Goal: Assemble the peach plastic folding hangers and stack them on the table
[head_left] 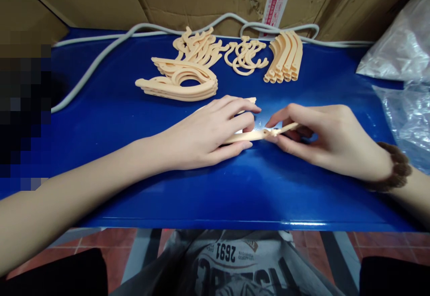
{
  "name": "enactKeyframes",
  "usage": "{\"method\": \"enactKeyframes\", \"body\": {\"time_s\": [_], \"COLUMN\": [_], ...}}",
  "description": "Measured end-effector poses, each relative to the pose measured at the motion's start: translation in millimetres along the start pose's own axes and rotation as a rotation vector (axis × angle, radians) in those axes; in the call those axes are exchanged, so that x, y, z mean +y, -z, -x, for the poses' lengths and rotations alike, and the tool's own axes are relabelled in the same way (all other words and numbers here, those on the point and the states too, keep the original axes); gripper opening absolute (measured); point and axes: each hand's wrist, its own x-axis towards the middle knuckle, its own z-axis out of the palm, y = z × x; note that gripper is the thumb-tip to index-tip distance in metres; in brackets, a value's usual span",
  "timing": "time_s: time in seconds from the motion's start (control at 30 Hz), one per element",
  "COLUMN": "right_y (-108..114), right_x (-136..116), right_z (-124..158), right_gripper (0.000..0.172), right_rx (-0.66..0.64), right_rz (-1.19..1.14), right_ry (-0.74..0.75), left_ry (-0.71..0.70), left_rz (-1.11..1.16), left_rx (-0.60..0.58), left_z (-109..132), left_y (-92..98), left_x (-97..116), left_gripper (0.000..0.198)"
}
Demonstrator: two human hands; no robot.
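Note:
My left hand (223,130) is closed around a cream plastic hanger arm (247,136), thumb below and fingers above, just over the blue table. Part of another cream piece (249,101) shows beyond its fingers. My right hand (312,130) pinches a thin, cream plastic hanger hook (289,127), partly hidden by the fingers. The hook's end meets the end of the arm between both hands; how far it goes in cannot be made out.
On the blue table (161,188) lie stacked curved hanger pieces (181,89), a tangled heap of cream pieces (198,47), loose hooks (247,56) and a row of arms (285,56). A white cable (114,43) runs behind them, before cardboard boxes (201,0). Clear plastic bags (399,49) lie right.

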Motion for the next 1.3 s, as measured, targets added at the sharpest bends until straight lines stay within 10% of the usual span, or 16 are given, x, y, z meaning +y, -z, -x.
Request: {"method": "enactKeyframes", "body": {"time_s": [1.3], "right_y": [-7], "right_x": [-2], "right_z": [2], "right_gripper": [0.037], "right_rx": [-0.049], "right_rz": [0.079], "right_ry": [0.02], "left_ry": [0.055], "left_rz": [0.055], "left_rx": [-0.003], "left_z": [-1], "left_y": [0.6], "left_x": [1], "left_gripper": [0.033]}}
